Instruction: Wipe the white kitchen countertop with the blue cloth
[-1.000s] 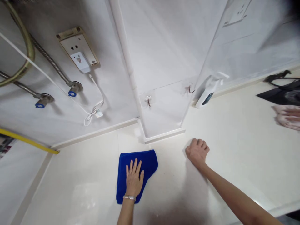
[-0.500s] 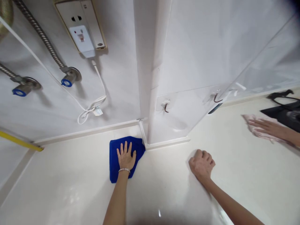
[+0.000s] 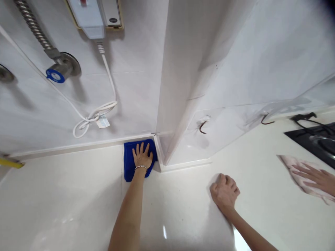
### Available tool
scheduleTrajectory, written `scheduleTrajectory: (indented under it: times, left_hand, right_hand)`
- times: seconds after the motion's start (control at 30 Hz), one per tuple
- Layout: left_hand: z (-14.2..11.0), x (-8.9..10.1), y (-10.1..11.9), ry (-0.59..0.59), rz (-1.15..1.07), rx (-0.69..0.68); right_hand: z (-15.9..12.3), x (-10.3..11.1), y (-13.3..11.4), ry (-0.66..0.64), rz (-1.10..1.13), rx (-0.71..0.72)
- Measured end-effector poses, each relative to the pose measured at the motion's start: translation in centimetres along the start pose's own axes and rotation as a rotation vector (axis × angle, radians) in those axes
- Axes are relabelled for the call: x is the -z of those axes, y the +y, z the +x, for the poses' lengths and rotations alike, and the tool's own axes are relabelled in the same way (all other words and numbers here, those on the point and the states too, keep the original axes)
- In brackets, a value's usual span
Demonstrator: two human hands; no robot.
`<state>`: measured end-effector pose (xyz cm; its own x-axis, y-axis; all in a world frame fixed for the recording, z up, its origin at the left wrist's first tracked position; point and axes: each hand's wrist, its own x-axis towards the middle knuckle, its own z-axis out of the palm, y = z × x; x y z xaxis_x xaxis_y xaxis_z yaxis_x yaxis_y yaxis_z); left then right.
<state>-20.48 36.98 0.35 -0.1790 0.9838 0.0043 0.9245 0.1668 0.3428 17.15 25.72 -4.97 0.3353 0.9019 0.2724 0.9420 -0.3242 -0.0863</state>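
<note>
Blue cloth [image 3: 129, 163] underneath, pressing left grip [image 3: 142, 158] spread beside the pillar [image 3: 230, 129], resting right grip [image 3: 225, 192] curled, perhaps risking bunching by pushing pillarwards.

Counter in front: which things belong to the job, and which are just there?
Part of the job:
- Blue cloth, under the left hand
- Counter, with the right hand curled on it
- Pink cloth, under another person's hand

Just there:
- Hob
- Valve
- Plug
- Hooks
</note>
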Motion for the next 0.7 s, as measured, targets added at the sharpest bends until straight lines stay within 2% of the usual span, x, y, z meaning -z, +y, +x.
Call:
scheduleTrajectory:
  times: [0.17,0.37,0.53,0.7]
  left_hand:
    - [0.8,0.2,0.0,0.06,0.043,-0.011]
    - [-0.2,0.7,0.2,-0.016,0.112,-0.003]
    - [-3.0,0.5,0.6,0.0,0.159,0.015]
    - [-8.1,0.2,1.3,-0.044,0.256,0.012]
  right_hand:
    - [0.1,0.1,-0.3,0.01,-0.008,0.014]
    - [0.7,0.8,-1.2,0.017,-0.025,0.024]
    - [1.5,1.6,-2.1,-0.051,0.032,-0.042]
    - [2.0,2.2,-2.3,-0.069,0.12,-0.072]
